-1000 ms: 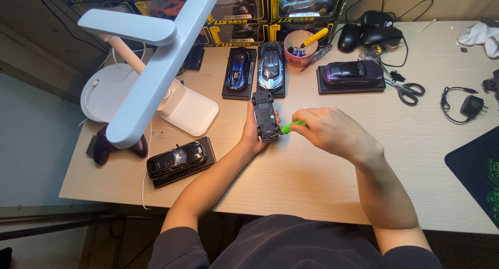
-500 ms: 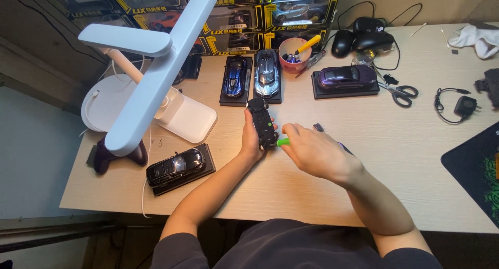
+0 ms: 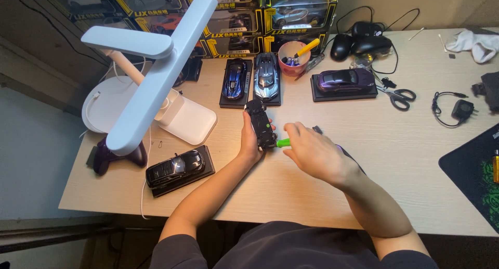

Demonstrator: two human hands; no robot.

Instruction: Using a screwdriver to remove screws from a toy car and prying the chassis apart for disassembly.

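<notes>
My left hand [image 3: 248, 144] holds a black model car [image 3: 260, 122] turned belly up, its underside facing me, just above the wooden desk [image 3: 291, 191]. My right hand [image 3: 312, 152] grips a green-handled screwdriver [image 3: 284, 142] whose tip points at the car's rear underside. A small dark part [image 3: 317, 129] lies on the desk just beyond my right hand. Both forearms reach in from the bottom edge.
A white desk lamp [image 3: 150, 76] stands at left. Model cars on black bases: a black one [image 3: 176, 167] near the front left, two blue ones [image 3: 235, 81] [image 3: 266, 77] and a purple one [image 3: 344, 81] behind. A pink cup [image 3: 292, 58], scissors [image 3: 397, 96], computer mice [image 3: 358, 42], boxed cars [image 3: 299, 6].
The camera view shifted slightly. My right hand slid a little right and down along the screwdriver while the upturned car stays held in my left hand.
</notes>
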